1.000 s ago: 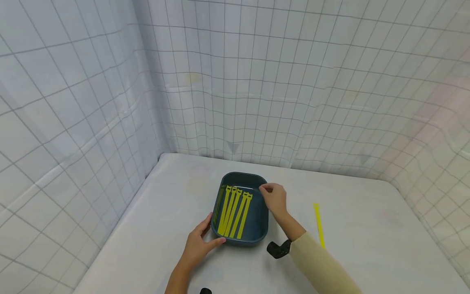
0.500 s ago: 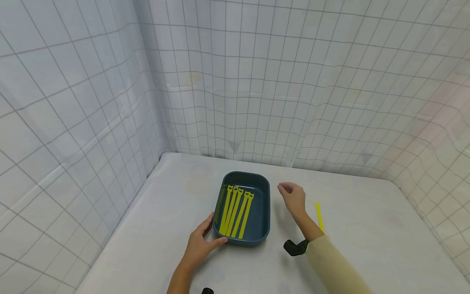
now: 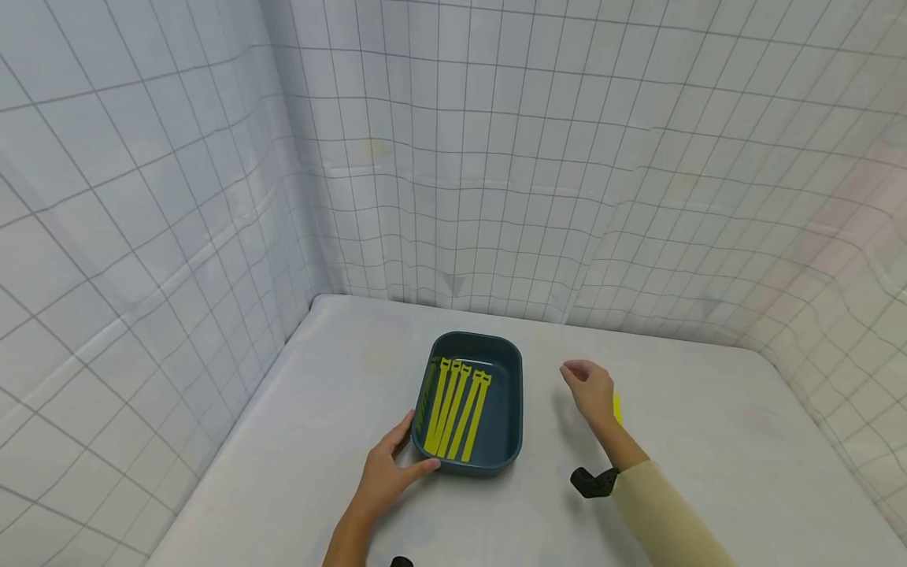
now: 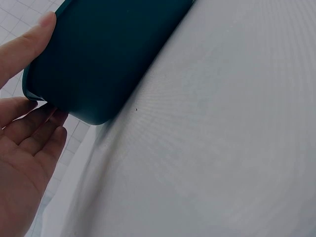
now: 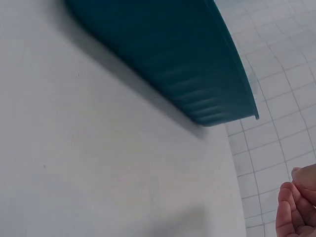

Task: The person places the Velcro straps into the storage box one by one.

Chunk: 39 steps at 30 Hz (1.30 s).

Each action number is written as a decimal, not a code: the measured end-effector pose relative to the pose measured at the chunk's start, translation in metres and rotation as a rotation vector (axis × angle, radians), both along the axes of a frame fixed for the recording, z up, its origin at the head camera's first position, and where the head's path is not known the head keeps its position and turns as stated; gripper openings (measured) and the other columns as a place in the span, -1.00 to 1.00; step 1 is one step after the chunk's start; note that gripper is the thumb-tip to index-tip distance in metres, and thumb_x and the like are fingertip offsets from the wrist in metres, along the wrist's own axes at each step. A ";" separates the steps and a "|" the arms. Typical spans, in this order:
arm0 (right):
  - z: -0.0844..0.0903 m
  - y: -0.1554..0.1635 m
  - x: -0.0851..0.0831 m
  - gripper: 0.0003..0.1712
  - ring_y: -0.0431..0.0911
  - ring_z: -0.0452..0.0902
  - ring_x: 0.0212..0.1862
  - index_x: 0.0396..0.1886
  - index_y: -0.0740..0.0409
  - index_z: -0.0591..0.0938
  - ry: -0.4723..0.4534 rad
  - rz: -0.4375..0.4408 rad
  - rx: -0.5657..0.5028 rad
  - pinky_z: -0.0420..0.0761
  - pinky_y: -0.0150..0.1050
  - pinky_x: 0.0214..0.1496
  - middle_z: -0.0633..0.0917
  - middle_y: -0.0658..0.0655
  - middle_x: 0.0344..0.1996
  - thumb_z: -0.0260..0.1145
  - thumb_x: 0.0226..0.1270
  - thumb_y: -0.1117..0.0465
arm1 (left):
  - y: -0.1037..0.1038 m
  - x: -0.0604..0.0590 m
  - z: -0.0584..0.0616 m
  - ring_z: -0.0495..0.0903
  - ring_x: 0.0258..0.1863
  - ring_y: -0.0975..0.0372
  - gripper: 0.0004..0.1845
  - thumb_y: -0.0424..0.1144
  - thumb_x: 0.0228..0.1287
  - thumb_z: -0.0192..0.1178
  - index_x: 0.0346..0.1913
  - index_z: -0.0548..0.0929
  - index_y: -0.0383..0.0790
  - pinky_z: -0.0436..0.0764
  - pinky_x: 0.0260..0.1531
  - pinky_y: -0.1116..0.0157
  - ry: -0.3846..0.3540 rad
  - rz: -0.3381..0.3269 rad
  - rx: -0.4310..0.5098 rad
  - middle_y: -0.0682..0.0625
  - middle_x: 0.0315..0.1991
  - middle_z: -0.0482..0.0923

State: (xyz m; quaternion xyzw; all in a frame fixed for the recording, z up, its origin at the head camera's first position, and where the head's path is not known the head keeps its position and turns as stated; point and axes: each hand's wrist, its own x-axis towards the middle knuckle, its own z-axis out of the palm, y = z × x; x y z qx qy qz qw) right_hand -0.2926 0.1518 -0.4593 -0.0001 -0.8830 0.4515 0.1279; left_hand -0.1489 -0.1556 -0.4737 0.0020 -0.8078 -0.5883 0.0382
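A dark teal plastic bin (image 3: 503, 429) stands on the white table. Inside lie several flat yellow cable straps (image 3: 453, 411) with slotted heads, side by side towards its left. My left hand (image 3: 383, 472) holds the bin's near left corner, thumb at the front rim and fingers along the left side; the left wrist view shows the thumb and fingertips against the bin wall (image 4: 106, 54). To the right of the bin, my right hand (image 3: 591, 391) is above the table, fingers loosely bent, with nothing seen in it. One more yellow strap (image 3: 617, 409) lies behind that hand, mostly hidden by the wrist.
White cloth with a dark grid (image 3: 453, 157) hangs behind the table and on both sides. A black wrist device (image 3: 594, 482) sits on the right forearm. The white table surface (image 3: 708, 441) stretches off to the right.
My right hand has moved from the bin's right rim out to the right, over the table, and now covers much of the loose strap. The left hand stays on the bin.
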 end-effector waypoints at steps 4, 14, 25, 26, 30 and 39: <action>-0.005 0.011 -0.001 -0.74 0.07 0.55 -0.18 -0.17 0.36 0.64 -0.027 -0.002 0.015 0.58 -0.09 -0.20 0.65 0.28 -0.24 0.23 0.28 0.23 | -0.004 -0.007 -0.020 0.17 0.30 0.04 -0.04 -0.11 -0.11 0.46 0.36 0.20 -0.28 0.27 0.23 0.19 0.003 0.003 0.005 -0.16 0.33 0.18; -0.012 0.037 -0.006 -0.69 0.12 0.53 -0.16 -0.15 0.41 0.62 -0.108 -0.005 0.048 0.58 -0.05 -0.17 0.64 0.31 -0.22 0.20 0.30 0.21 | -0.003 -0.008 -0.027 0.21 0.28 0.04 -0.01 -0.04 -0.16 0.47 0.35 0.23 -0.28 0.30 0.21 0.18 0.033 0.009 -0.009 -0.15 0.31 0.21; -0.013 0.054 -0.012 -0.69 0.08 0.51 -0.20 -0.13 0.41 0.61 -0.139 -0.049 0.067 0.56 -0.14 -0.23 0.63 0.30 -0.24 0.19 0.31 0.21 | -0.002 -0.006 -0.015 0.17 0.30 0.04 -0.06 -0.19 -0.12 0.47 0.35 0.21 -0.32 0.25 0.24 0.18 -0.008 0.013 0.019 -0.17 0.33 0.18; -0.013 0.056 -0.012 -0.69 0.07 0.51 -0.20 -0.13 0.40 0.61 -0.140 -0.056 0.068 0.55 -0.15 -0.23 0.63 0.30 -0.24 0.19 0.31 0.22 | -0.001 -0.004 -0.011 0.17 0.30 0.03 -0.06 -0.21 -0.11 0.47 0.35 0.21 -0.34 0.25 0.24 0.17 -0.011 0.012 0.021 -0.19 0.32 0.18; -0.015 0.065 -0.014 -0.69 0.06 0.50 -0.23 -0.13 0.41 0.60 -0.162 -0.092 0.068 0.55 -0.24 -0.29 0.61 0.30 -0.24 0.18 0.32 0.21 | 0.002 0.004 0.011 0.18 0.29 -0.03 -0.09 -0.25 -0.09 0.45 0.33 0.21 -0.43 0.27 0.22 0.14 -0.012 -0.003 0.028 -0.25 0.31 0.19; -0.017 0.080 -0.017 -0.64 0.02 0.49 -0.29 -0.10 0.44 0.59 -0.237 -0.140 0.039 0.54 -0.36 -0.36 0.60 0.30 -0.26 0.17 0.33 0.19 | 0.004 0.007 0.019 0.16 0.29 -0.04 -0.10 -0.25 -0.07 0.44 0.33 0.20 -0.44 0.26 0.23 0.13 -0.014 -0.004 0.012 -0.26 0.31 0.18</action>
